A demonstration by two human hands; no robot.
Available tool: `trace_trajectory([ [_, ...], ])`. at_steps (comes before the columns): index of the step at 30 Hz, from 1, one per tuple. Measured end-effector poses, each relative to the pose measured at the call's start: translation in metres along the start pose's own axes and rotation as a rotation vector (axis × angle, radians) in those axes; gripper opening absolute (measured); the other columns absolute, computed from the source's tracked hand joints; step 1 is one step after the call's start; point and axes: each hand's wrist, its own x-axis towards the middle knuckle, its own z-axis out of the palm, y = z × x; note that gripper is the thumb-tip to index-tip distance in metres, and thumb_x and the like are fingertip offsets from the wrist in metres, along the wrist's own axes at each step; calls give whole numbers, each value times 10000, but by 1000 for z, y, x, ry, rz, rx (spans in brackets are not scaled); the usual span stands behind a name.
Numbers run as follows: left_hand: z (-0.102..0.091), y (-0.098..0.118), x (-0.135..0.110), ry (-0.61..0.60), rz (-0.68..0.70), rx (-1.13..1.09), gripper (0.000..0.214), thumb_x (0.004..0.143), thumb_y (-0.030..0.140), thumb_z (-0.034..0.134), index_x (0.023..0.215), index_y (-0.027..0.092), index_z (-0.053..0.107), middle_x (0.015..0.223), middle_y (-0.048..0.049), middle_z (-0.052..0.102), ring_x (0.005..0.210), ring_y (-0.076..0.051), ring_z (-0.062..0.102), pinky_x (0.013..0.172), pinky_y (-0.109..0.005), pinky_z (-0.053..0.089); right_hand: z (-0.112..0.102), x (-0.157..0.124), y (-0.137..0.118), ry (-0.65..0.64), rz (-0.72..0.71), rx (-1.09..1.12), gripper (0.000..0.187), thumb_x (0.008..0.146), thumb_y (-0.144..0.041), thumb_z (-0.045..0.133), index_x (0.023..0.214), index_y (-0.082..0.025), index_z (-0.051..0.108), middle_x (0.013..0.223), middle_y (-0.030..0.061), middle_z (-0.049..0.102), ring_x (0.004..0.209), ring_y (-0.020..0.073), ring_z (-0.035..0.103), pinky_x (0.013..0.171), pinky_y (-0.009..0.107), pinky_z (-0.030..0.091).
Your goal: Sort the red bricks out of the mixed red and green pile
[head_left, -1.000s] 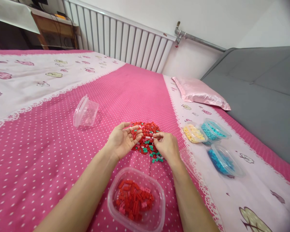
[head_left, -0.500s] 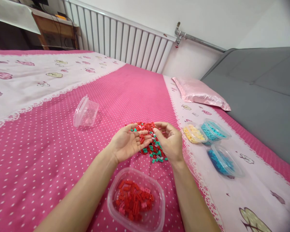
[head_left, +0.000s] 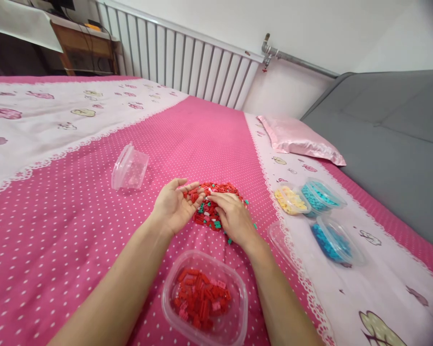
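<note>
My left hand point(head_left: 175, 206) is turned palm up at the left side of a pile of small toy building bricks point(head_left: 211, 218). Several red bricks point(head_left: 192, 196) rest on its half-curled fingers. Over the pile's right part reaches my right hand point(head_left: 234, 214), palm down, its stretched fingers touching the bricks and hiding some of them. Most of the pile is red, with green and a few white or pale pink pieces mixed in. Nearer to me stands a clear plastic tub point(head_left: 168, 293) with red and pink bricks point(head_left: 202, 300) inside.
A clear container point(head_left: 130, 168) lies tipped on the pink dotted bedspread point(head_left: 75, 216) at left. To the right are tubs of yellow bricks point(head_left: 291, 199), light blue bricks point(head_left: 319, 194) and darker blue bricks point(head_left: 330, 242). A clear lid point(head_left: 281, 242) lies beside my right forearm. A pink pillow point(head_left: 299, 139) sits farther back.
My left hand has drawn back to the left with red bricks on its fingers. My right hand has moved left and turned palm down over the pile, uncovering the clear lid.
</note>
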Motion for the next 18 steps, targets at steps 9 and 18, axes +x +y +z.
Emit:
trace_trajectory([
  [9,-1,-2,2,13,-39,20,203,842,180,382,913,76,541,728,-104,561,608,-139,573,554,-223,545,-5,0,-3,26,114,-11,263,813,-103,526,1016,-200,662,1007,73,674,958,206,573,896,372,441],
  [18,-2,-5,4,3,-44,21,195,836,170,399,940,72,532,746,-103,558,640,-141,584,572,-211,544,-9,-1,-1,140,318,27,250,781,-122,523,965,-182,682,947,75,680,850,190,623,816,334,476],
])
